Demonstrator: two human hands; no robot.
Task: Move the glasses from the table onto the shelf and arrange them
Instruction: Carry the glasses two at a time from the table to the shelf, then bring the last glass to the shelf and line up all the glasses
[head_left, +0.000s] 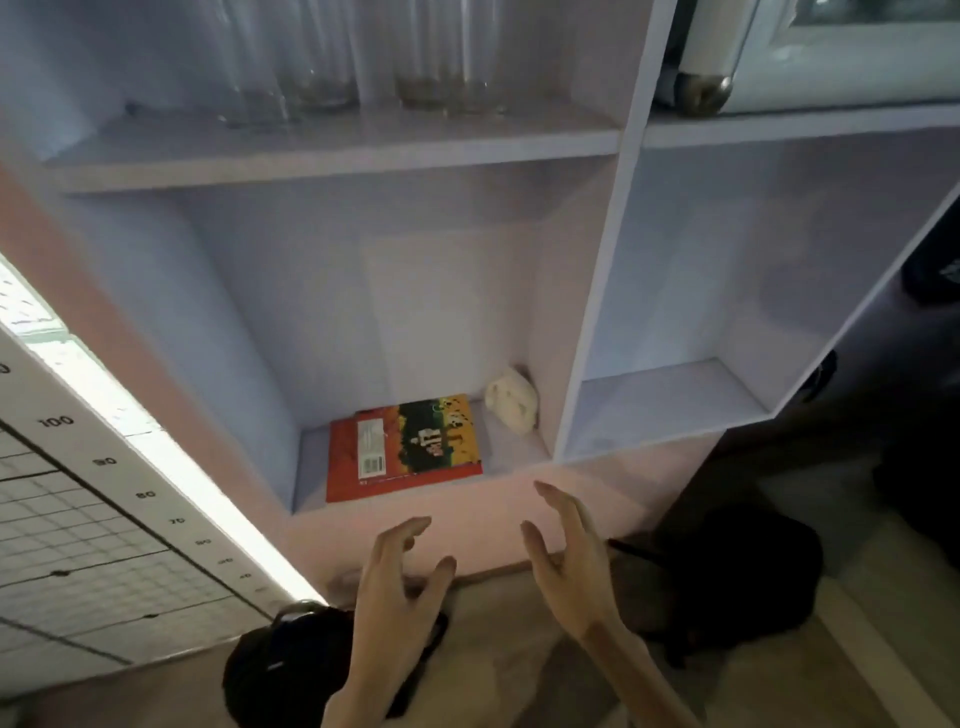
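Note:
Several clear tall glasses (322, 67) stand close together on the upper board of the white shelf (332, 156), at the top of the view; their upper parts are cut off. My left hand (397, 597) and my right hand (571, 561) hang low in front of the shelf's base, far below the glasses. Both have spread, relaxed fingers and hold nothing. A corner of the white gridded table (93, 561) shows at the left, with no glasses visible on it.
In the lower compartment lie an orange and yellow book (405, 449) and a crumpled white thing (511, 400). The right compartment (665, 410) is bare. A black bag (743, 566) sits on the floor at right, a dark object (291, 665) below my left hand.

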